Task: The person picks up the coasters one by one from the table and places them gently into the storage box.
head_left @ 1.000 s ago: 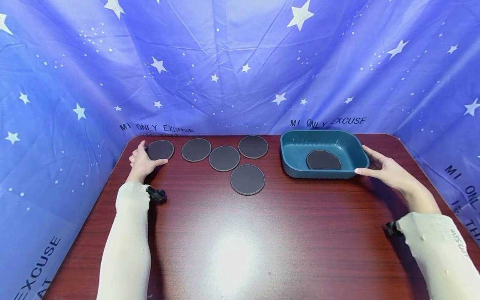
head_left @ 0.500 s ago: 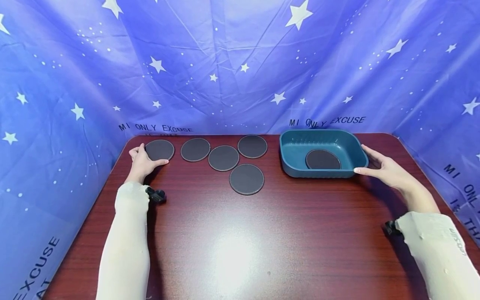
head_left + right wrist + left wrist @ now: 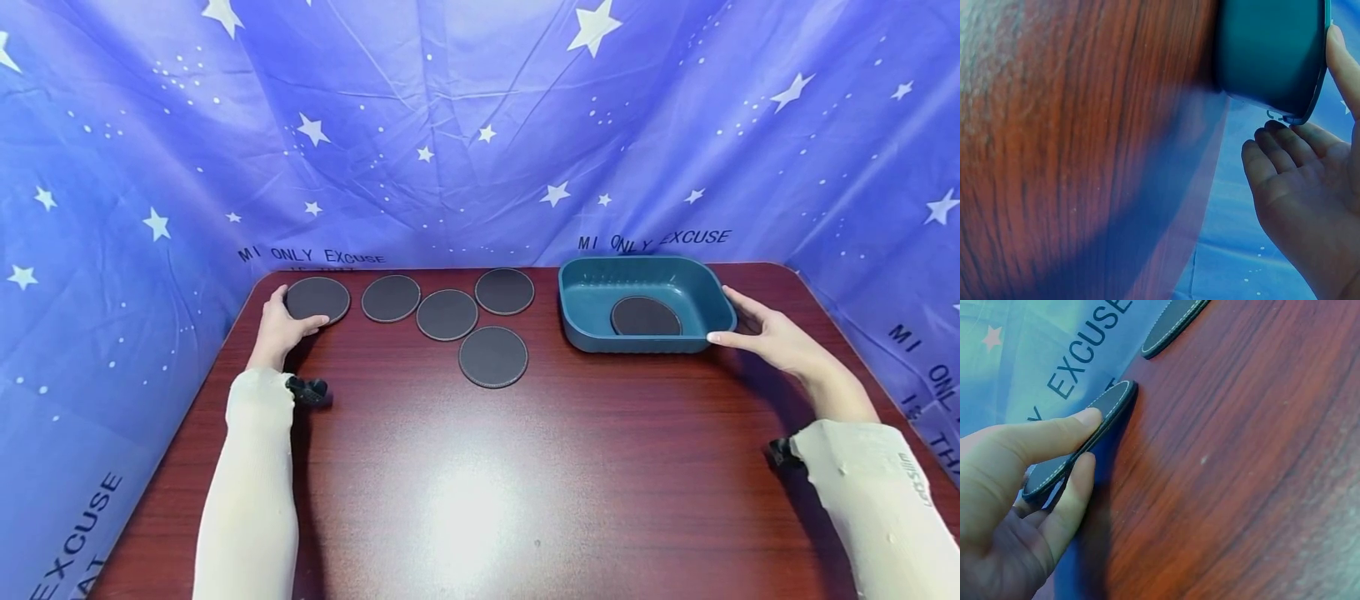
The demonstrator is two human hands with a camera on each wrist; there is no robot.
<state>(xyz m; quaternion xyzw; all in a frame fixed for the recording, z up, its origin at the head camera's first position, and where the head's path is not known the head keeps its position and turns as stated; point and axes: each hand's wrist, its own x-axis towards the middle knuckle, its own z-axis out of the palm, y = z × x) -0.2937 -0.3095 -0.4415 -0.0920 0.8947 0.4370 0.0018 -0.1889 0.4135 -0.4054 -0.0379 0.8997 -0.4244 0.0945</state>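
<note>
At the table's back left, my left hand (image 3: pixel 279 332) pinches the near-left edge of a round black coaster (image 3: pixel 319 300). The left wrist view shows that coaster (image 3: pixel 1113 400) tilted, between the thumb and fingers of my left hand (image 3: pixel 1029 481). Over on the right, my right hand (image 3: pixel 776 340) rests at the right end of a teal rectangular tub (image 3: pixel 637 345), thumb on its rim. In the right wrist view my right hand (image 3: pixel 1316 181) has its fingers extended beside the tub (image 3: pixel 1269 56). One black coaster (image 3: pixel 647 317) lies inside the tub.
Between the left hand and the tub lie more black coasters: one (image 3: pixel 391 298) near the back, one (image 3: pixel 447 315) beside it, another (image 3: pixel 505 292) by the back edge, and one (image 3: pixel 493 357) closer in. A starry blue curtain (image 3: pixel 450 192) stands behind the reddish-brown table (image 3: pixel 585 467).
The left hand's coaster has come up slightly from the table, and the fingers that were spread at its edge now lie closer about it. The right hand and tub look the same.
</note>
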